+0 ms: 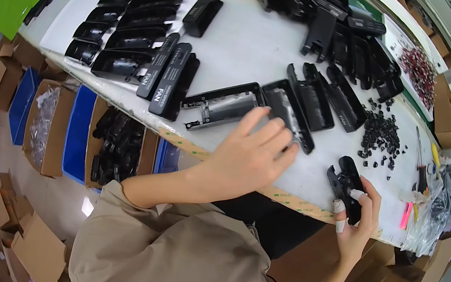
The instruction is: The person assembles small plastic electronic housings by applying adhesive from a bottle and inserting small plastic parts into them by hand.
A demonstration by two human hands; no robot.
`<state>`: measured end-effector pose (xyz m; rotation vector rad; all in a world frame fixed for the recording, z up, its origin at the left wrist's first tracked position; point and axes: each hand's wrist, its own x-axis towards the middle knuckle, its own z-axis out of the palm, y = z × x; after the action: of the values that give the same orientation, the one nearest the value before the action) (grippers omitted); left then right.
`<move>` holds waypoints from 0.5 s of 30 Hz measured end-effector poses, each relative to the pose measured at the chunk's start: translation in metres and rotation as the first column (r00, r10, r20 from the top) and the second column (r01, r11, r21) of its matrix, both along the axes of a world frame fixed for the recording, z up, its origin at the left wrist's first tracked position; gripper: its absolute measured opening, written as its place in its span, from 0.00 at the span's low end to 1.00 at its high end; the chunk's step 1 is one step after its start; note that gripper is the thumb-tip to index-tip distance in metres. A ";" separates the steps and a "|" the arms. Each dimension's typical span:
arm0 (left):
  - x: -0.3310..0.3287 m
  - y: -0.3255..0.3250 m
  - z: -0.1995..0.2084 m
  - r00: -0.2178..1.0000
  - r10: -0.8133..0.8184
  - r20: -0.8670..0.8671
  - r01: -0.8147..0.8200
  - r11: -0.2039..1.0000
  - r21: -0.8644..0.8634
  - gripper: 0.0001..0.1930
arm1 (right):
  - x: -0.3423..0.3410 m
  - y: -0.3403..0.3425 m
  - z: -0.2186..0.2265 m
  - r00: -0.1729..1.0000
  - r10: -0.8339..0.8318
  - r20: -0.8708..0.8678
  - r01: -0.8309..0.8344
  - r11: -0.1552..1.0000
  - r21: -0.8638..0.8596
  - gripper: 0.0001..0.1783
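Note:
My right hand (363,213), with white wraps on its thumb and a finger, grips a black plastic housing shell (353,185) near the table's front edge. My left hand (256,154) is over the middle of the front edge, fingers apart and slightly bent, holding nothing. Its fingertips are close to an open, hollow shell (225,108) and another shell (285,115) beside it; whether they touch cannot be made out. Two more shells (316,99) (345,100) lie to the right of these. Small black parts (381,133) are heaped beyond the right hand.
Rows of black shells (145,13) line the white table's (241,43) left side. A pile of shells (322,14) sits at the back, near a tray of small red parts (419,71). Tools and a plastic bag (437,204) lie at right. Cardboard boxes (50,131) and blue bins (79,132) stand at left below.

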<state>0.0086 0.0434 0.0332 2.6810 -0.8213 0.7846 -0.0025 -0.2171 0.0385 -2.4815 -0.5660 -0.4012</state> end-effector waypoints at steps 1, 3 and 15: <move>0.000 -0.004 -0.003 0.999 -0.031 0.019 0.031 0.999 -0.015 0.13 | 0.000 0.001 -0.001 1.000 -0.003 -0.009 0.003 0.999 0.053 0.16; 0.000 -0.011 -0.005 0.993 -0.091 0.070 0.094 0.994 -0.052 0.12 | -0.001 -0.001 -0.002 0.996 0.054 -0.065 -0.043 0.985 0.164 0.19; -0.017 -0.023 -0.011 0.947 -0.238 0.215 0.284 0.934 -0.217 0.09 | 0.008 -0.019 0.009 0.993 0.000 -0.116 0.011 0.996 0.088 0.18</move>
<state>-0.0084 0.0206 0.0218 2.2476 -1.0259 1.0050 0.0053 -0.2365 0.0474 -2.4040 -0.4836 -0.2754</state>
